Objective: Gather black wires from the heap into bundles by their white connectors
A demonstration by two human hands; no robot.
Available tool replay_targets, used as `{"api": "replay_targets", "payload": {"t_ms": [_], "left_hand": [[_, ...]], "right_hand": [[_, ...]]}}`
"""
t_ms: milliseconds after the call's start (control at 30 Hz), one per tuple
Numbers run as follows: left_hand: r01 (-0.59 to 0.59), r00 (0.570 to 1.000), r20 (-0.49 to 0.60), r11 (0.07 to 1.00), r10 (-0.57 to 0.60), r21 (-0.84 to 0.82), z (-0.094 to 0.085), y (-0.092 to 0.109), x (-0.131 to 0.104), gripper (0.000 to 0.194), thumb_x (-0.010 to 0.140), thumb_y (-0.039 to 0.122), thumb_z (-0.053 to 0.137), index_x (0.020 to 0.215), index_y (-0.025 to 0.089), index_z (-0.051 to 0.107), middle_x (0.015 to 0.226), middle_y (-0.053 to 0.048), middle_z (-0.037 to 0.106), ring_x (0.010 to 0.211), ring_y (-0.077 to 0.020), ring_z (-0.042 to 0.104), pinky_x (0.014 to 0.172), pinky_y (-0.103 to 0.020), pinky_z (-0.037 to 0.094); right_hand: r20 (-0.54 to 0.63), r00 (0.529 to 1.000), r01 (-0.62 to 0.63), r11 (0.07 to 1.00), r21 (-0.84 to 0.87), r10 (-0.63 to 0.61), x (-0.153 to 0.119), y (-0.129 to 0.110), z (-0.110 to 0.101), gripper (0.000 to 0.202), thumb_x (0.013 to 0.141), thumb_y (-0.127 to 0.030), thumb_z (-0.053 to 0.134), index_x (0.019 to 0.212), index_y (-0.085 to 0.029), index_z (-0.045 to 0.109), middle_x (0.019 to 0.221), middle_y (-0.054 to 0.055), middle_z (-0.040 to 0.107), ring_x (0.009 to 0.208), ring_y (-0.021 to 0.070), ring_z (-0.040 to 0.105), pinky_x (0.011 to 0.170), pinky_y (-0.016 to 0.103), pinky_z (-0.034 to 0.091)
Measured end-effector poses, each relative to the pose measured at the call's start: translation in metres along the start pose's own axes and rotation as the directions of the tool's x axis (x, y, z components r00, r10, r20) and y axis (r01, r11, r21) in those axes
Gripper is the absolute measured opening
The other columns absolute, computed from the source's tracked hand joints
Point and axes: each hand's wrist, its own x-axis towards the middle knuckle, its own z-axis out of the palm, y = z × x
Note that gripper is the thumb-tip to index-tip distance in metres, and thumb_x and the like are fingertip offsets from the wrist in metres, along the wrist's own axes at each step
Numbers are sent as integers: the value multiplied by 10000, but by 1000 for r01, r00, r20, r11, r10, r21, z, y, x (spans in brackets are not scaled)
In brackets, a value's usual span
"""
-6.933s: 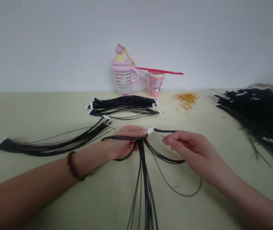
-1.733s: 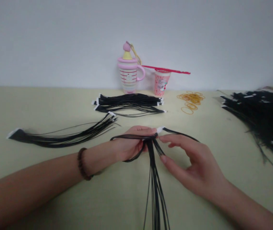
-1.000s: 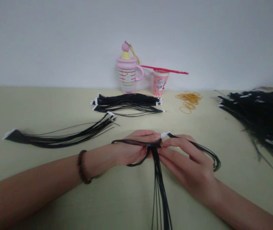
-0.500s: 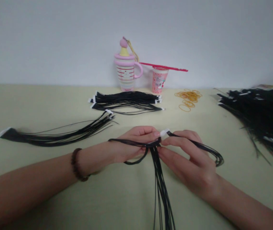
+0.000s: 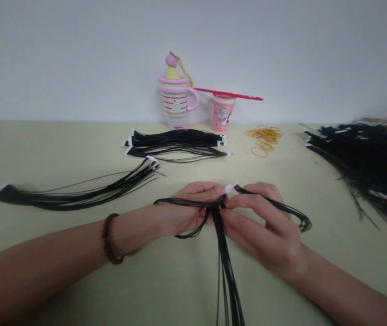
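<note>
My left hand (image 5: 193,206) and my right hand (image 5: 264,224) meet near the centre, both closed on one bundle of thin black cables (image 5: 225,253). Loops of the bundle pass over my left palm and over the back of my right fingers. Its long strands hang down toward the bottom edge. A white connector (image 5: 231,188) sticks up between the two hands. The pinched spot is partly hidden by my fingers. Left of them a loose cable bundle (image 5: 74,199) with white ends lies on the table.
Tied black cable bundles (image 5: 180,140) lie behind the hands. Yellow rubber bands (image 5: 264,136) form a small heap. A pink striped mug (image 5: 175,102) and a pink cup (image 5: 223,113) with a red stick (image 5: 229,93) across it stand by the wall. A large cable pile (image 5: 373,163) is at right.
The view has shifted slightly, so the things on the table appear a little further left. Both hands keep their hold on the bundle, with only slight finger movement.
</note>
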Motion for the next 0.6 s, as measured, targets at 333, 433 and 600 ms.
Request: {"api": "replay_targets", "payload": {"t_ms": [333, 433, 600], "left_hand": [[8, 1000, 4, 1000, -8, -7, 1, 1, 0, 85, 773, 176, 597, 756, 95, 580, 604, 12, 530, 495, -40, 500, 443, -118, 369], [32, 999, -14, 999, -32, 11, 3, 3, -2, 91, 774, 185, 599, 762, 96, 584, 613, 12, 536, 497, -38, 501, 446, -116, 378], [8, 995, -100, 1000, -6, 16, 2, 5, -1, 92, 764, 173, 604, 730, 91, 581, 626, -6, 564, 505, -47, 520, 457, -121, 409]], "right_hand": [[53, 995, 79, 996, 44, -81, 7, 8, -3, 133, 698, -68, 677, 800, -139, 630, 818, 73, 641, 799, 175, 541, 683, 320, 503], [87, 989, 115, 992, 46, -118, 4, 11, -6, 120, 730, -79, 645, 816, -156, 612, 815, 57, 638, 715, 140, 552, 590, 269, 490], [117, 993, -18, 986, 168, -2, -2, 6, -11, 135, 779, -102, 596, 901, -156, 580, 870, 71, 654, 756, 128, 623, 642, 220, 522]]}}
